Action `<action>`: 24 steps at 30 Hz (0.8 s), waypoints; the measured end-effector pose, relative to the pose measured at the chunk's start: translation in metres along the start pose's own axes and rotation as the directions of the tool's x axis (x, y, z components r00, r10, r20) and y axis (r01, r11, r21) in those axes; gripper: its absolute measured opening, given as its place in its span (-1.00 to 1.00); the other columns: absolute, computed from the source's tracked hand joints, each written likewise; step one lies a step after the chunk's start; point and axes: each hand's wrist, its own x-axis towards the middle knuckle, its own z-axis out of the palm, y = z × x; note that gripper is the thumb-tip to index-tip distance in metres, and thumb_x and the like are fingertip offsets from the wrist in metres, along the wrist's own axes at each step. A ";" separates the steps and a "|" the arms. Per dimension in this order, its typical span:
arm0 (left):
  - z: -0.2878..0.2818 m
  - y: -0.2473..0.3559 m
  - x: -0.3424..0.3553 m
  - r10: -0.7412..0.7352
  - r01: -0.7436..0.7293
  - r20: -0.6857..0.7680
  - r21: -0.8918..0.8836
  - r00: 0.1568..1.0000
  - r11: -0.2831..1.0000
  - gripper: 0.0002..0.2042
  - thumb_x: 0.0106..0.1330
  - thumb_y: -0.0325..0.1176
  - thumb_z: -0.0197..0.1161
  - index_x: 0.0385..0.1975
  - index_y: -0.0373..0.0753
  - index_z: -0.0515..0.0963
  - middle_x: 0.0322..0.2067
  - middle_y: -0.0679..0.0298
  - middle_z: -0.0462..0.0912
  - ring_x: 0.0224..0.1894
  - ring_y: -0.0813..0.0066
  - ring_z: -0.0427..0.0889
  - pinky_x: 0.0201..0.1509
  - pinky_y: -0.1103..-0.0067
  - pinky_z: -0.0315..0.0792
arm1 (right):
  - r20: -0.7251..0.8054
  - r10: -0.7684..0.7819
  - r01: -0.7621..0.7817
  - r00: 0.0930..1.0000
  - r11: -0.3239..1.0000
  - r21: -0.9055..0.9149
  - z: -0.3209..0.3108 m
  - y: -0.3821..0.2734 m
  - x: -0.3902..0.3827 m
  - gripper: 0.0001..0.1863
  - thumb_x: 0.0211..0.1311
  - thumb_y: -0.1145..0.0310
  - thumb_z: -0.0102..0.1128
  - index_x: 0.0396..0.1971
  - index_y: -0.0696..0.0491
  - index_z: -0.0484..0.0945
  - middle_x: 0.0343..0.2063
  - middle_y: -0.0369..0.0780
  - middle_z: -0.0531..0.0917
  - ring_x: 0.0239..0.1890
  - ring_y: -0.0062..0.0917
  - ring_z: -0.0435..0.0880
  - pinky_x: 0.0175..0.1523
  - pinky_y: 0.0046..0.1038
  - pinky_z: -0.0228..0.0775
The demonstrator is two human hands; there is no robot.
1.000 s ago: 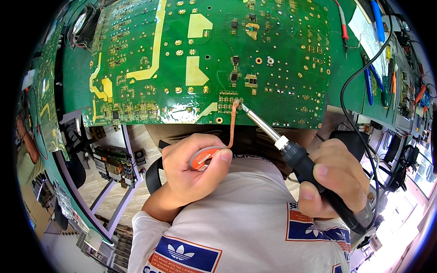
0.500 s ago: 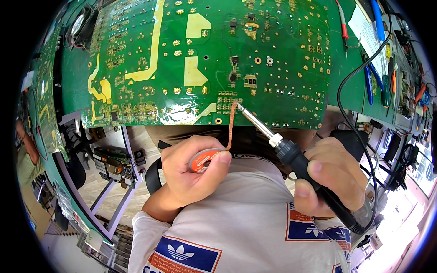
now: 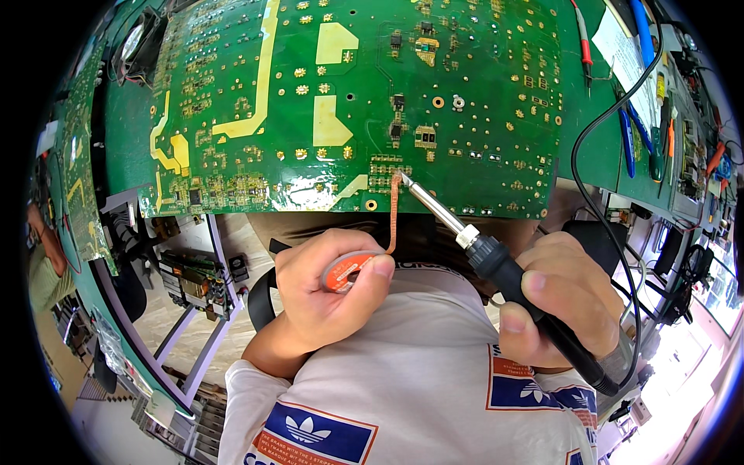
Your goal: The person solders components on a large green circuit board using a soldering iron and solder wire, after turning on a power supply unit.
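A large green circuit board lies in front of me, its near edge toward my body. My left hand is closed around a small orange-labelled spool of desoldering braid. From the spool a strip of copper braid runs up to a group of solder pads near the board's front edge. In my right hand is a soldering iron with a black handle, gripped like a pen. Its metal tip meets the braid's end over the pads.
The iron's black cable loops along the right. Blue-handled pliers, a red probe and a paper sheet lie on the bench's right side. A black fan sits at the back left. Another person's arm shows far left.
The iron's tip and the braid's end have shifted very slightly left and up on the pads. Both hands keep their hold.
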 end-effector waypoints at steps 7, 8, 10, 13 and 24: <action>-0.006 0.003 -0.001 0.039 -0.039 0.015 0.036 0.999 0.999 -0.90 0.12 -0.53 0.35 -0.43 -0.36 0.56 -0.63 0.29 0.59 -0.63 0.64 0.51 -0.56 0.71 0.35 | -0.022 -0.018 0.017 1.000 1.000 -0.011 -0.006 -0.004 -0.003 -0.62 -0.23 0.56 0.44 -0.29 0.23 0.55 -0.58 -0.17 0.58 -0.65 -0.39 0.57 -0.57 -0.43 0.35; -0.007 0.004 -0.002 0.042 -0.042 0.003 0.026 0.999 0.999 -0.90 0.12 -0.53 0.34 -0.43 -0.37 0.56 -0.63 0.29 0.59 -0.63 0.63 0.52 -0.56 0.71 0.35 | -0.043 -0.028 0.028 0.999 1.000 -0.013 -0.006 -0.003 -0.005 -0.62 -0.22 0.56 0.44 -0.29 0.23 0.55 -0.58 -0.17 0.58 -0.66 -0.39 0.57 -0.58 -0.43 0.34; -0.008 0.005 -0.005 0.047 -0.047 -0.020 0.005 0.999 0.999 -0.91 0.13 -0.53 0.34 -0.43 -0.37 0.55 -0.62 0.30 0.59 -0.62 0.63 0.52 -0.56 0.71 0.36 | -0.072 -0.033 0.032 0.997 0.999 -0.022 -0.007 -0.002 -0.008 -0.62 -0.21 0.55 0.43 -0.28 0.23 0.53 -0.57 -0.16 0.58 -0.66 -0.39 0.56 -0.58 -0.43 0.33; -0.016 0.011 -0.005 0.028 -0.028 -0.025 0.031 0.999 0.999 -0.91 0.14 -0.53 0.33 -0.43 -0.37 0.55 -0.60 0.30 0.60 -0.61 0.64 0.53 -0.55 0.72 0.36 | -0.082 -0.020 0.018 0.996 0.999 -0.030 -0.008 -0.001 -0.009 -0.62 -0.20 0.55 0.43 -0.28 0.23 0.53 -0.56 -0.17 0.58 -0.66 -0.39 0.56 -0.59 -0.44 0.32; -0.009 0.006 -0.001 0.055 -0.056 0.024 0.023 0.998 0.998 -0.90 0.11 -0.54 0.35 -0.42 -0.36 0.57 -0.57 0.27 0.62 -0.61 0.62 0.52 -0.54 0.71 0.37 | -0.033 -0.010 0.009 0.999 1.000 -0.016 -0.007 -0.003 -0.005 -0.62 -0.20 0.55 0.43 -0.28 0.22 0.54 -0.59 -0.19 0.57 -0.64 -0.39 0.57 -0.56 -0.44 0.34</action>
